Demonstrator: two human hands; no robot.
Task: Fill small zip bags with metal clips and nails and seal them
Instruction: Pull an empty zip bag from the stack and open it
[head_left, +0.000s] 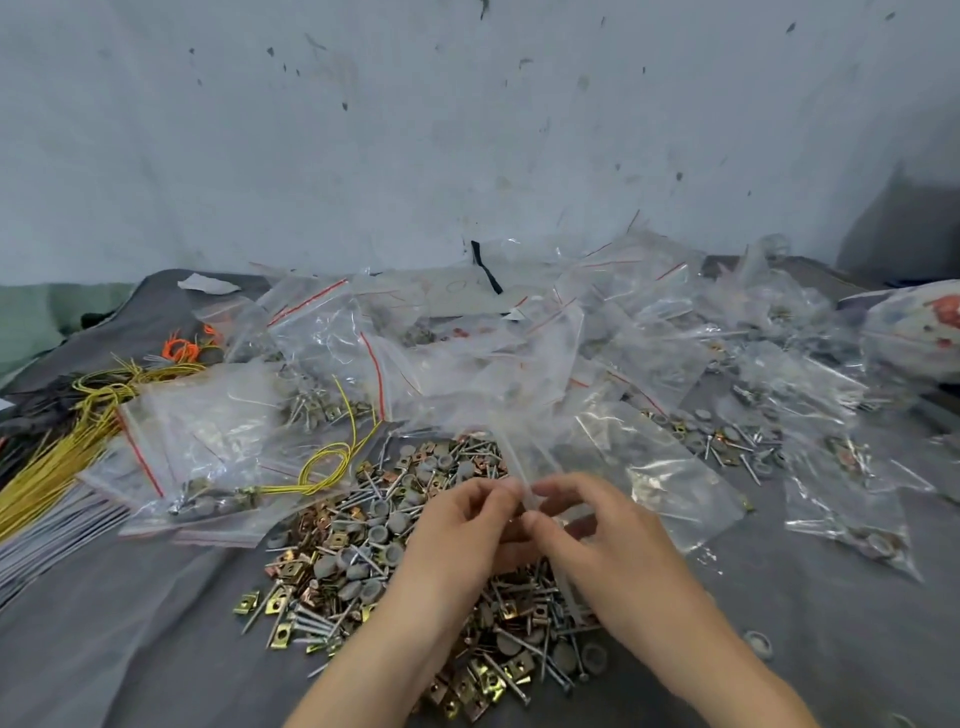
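Both hands meet over a heap of brass clips, nails and grey caps (363, 561) on the grey cloth. My left hand (467, 525) and my right hand (582, 525) pinch the same small clear zip bag (524, 478) by its narrow edge, fingertips almost touching. The bag stands upright and blurred between them; what it holds cannot be seen. Part of the heap is hidden under my wrists.
Many clear zip bags with red seal lines (322, 332) lie piled behind and to the right (841, 519), some filled. Yellow wire loops (322, 467) and bundles (47, 467) lie left. An orange tie cluster (182, 348) sits far left. A wall rises behind.
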